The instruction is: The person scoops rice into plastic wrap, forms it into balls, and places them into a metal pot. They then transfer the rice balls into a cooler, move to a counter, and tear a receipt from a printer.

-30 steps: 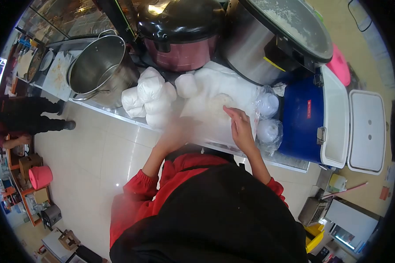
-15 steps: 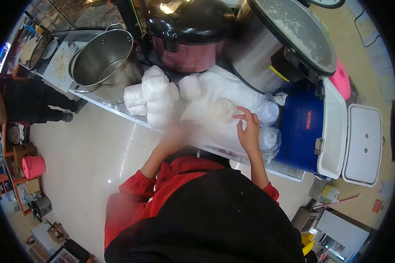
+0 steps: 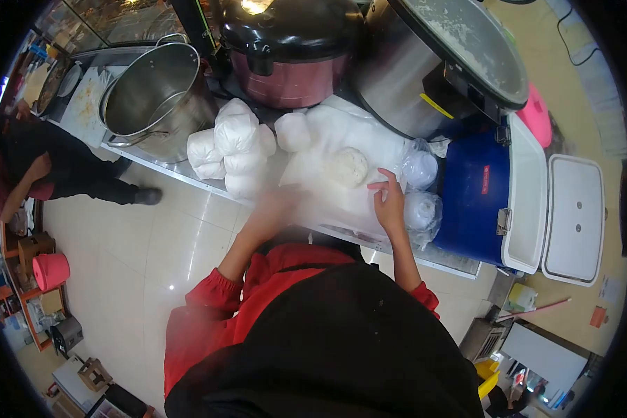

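A rounded mound of white rice (image 3: 346, 167) rests on white paper sheets (image 3: 369, 129) on the counter. To its right is my right hand (image 3: 389, 198), fingers apart over the sheets' edge, holding nothing that shows. My left hand (image 3: 279, 209) is smeared by motion at the near left edge of the sheets; its fingers cannot be made out. White wrapped bundles (image 3: 237, 143) are piled left of the sheets, with a single one (image 3: 294, 132) beside them. Stacked bowls in clear plastic (image 3: 421, 169) lie right of my right hand.
A steel pot (image 3: 153, 94) stands at the counter's left. Behind the sheets are a pink cooker (image 3: 292, 80) with a black lid and a large open rice cooker (image 3: 411, 76). A blue cooler (image 3: 470, 198) stands at right. Another person (image 3: 63, 160) is at far left.
The view has shifted slightly. The other person at far left has changed stance, with a forearm and a foot now farther out. My right hand stays beside the rice; my left hand remains blurred.
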`<action>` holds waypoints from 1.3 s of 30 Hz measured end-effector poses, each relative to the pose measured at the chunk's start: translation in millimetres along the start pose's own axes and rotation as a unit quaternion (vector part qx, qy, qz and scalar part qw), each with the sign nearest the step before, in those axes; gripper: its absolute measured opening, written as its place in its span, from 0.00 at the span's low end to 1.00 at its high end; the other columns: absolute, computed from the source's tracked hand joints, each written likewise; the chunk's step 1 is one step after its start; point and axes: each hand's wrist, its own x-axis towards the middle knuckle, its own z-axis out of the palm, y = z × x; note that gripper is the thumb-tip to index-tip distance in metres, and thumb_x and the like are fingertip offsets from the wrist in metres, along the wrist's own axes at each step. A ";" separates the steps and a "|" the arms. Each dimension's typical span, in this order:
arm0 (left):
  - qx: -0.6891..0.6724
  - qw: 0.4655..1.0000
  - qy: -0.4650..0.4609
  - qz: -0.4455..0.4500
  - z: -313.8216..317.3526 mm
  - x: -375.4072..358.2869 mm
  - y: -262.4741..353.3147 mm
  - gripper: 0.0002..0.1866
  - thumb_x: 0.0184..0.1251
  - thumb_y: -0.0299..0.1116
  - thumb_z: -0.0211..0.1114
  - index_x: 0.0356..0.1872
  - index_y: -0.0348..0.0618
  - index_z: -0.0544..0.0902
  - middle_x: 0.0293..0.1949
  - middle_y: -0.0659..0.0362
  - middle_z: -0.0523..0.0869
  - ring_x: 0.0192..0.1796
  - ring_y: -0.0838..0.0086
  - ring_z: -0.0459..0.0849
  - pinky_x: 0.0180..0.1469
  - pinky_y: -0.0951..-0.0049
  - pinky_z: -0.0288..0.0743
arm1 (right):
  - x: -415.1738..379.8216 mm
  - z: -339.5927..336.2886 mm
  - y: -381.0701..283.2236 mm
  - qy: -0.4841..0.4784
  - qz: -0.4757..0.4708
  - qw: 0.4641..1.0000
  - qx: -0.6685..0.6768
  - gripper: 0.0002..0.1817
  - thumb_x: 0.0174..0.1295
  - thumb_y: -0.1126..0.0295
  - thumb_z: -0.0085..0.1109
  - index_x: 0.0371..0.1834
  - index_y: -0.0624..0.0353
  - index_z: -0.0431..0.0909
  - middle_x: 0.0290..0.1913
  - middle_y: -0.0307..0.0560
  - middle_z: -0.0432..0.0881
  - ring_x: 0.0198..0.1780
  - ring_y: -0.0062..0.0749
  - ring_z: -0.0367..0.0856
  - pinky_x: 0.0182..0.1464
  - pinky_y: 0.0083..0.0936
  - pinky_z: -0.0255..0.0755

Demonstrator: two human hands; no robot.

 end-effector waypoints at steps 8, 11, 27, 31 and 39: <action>0.011 1.000 0.012 0.007 -4.4 2.3 6.8 0.20 0.55 0.22 0.54 0.50 0.50 0.77 0.48 0.55 0.79 0.56 0.65 0.72 0.62 0.56 0.55 | -6.4 -8.7 -13.8 -0.002 -0.001 0.979 -0.204 0.29 0.47 0.84 0.46 0.57 0.55 0.62 0.26 0.42 0.76 0.37 0.35 0.75 0.42 0.29 0.67; 0.026 0.999 0.027 0.010 -2.5 3.8 5.3 0.19 0.56 0.22 0.54 0.50 0.49 0.76 0.48 0.53 0.79 0.55 0.64 0.74 0.62 0.56 0.56 | -3.9 -15.4 -28.4 -0.022 -0.034 0.999 -0.024 0.30 0.49 0.82 0.49 0.59 0.54 0.60 0.28 0.42 0.78 0.36 0.33 0.75 0.41 0.27 0.67; 0.036 0.999 0.023 0.007 2.2 -2.0 -3.3 0.18 0.57 0.23 0.54 0.49 0.49 0.77 0.49 0.53 0.79 0.54 0.65 0.74 0.62 0.58 0.53 | -40.0 2.7 -52.7 -0.091 -0.088 0.989 -0.074 0.12 0.53 0.79 0.47 0.42 0.63 0.60 0.44 0.52 0.77 0.41 0.50 0.71 0.43 0.37 0.63; 0.044 0.999 0.014 0.011 1.0 -1.2 -4.7 0.17 0.57 0.24 0.54 0.49 0.49 0.77 0.49 0.54 0.78 0.54 0.66 0.74 0.62 0.57 0.53 | -32.3 -2.1 -53.1 -0.086 -0.068 0.991 -0.077 0.12 0.52 0.80 0.46 0.40 0.62 0.62 0.38 0.52 0.76 0.38 0.51 0.71 0.42 0.38 0.63; 0.010 1.000 0.027 0.007 3.7 -3.2 -7.4 0.17 0.57 0.24 0.55 0.49 0.49 0.77 0.49 0.54 0.78 0.55 0.66 0.73 0.62 0.57 0.53 | -12.6 -7.3 -53.9 -0.156 -0.068 0.943 -0.286 0.13 0.49 0.80 0.44 0.40 0.62 0.63 0.35 0.54 0.75 0.40 0.48 0.72 0.42 0.38 0.63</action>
